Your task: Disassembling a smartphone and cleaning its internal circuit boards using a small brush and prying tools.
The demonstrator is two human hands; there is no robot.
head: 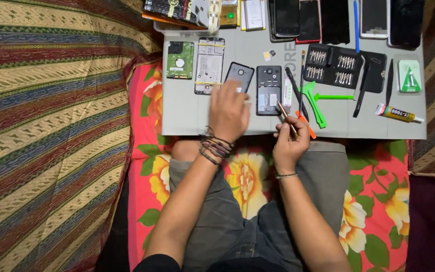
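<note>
left hand (pixel 228 112): fingers spread flat, touching phone back cover (pixel 239 75) on grey worktop (pixel 258 50)
right hand (pixel 290 141): pinching slim screwdriver (pixel 285 116), beside opened phone (pixel 269 90)

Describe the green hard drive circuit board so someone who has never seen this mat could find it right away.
Start at the grey work mat lying across the flowered cloth and go to its far left edge. The green square circuit board with a round silver hub lies there, left of the long white phone frame. It is the only green board among dark phone parts.
</note>
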